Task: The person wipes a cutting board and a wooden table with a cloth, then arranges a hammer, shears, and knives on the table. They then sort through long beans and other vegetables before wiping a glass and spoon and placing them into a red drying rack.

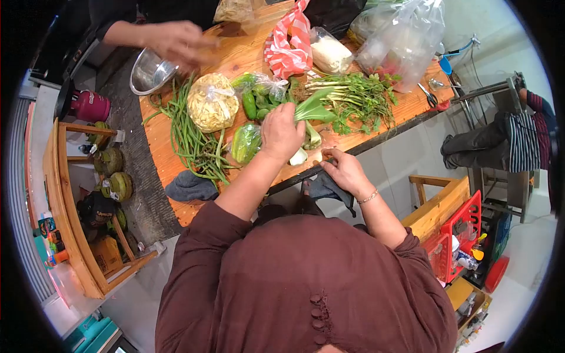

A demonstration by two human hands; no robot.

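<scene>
My left hand point(282, 130) is closed around a bok choy point(316, 107), whose green leaves stick out to the right past my fingers. Just below lie the pale base of another bok choy point(298, 157) and a leafy stalk point(312, 137). My right hand point(345, 170) is at the table's near edge, thumb and forefinger apart, with nothing visible in it. Left of my left hand is a plastic bag of green vegetables point(245, 143). Beyond it, cucumbers point(250, 105) lie partly in plastic.
Long beans point(187, 132) and a bag of pale yellow slices point(212, 103) lie left. Leafy herbs point(368, 100) and scissors point(428, 96) lie right. A co-worker's blurred hand point(179, 44) reaches over a metal bowl point(151, 72). A grey cloth point(191, 187) lies at the near left corner.
</scene>
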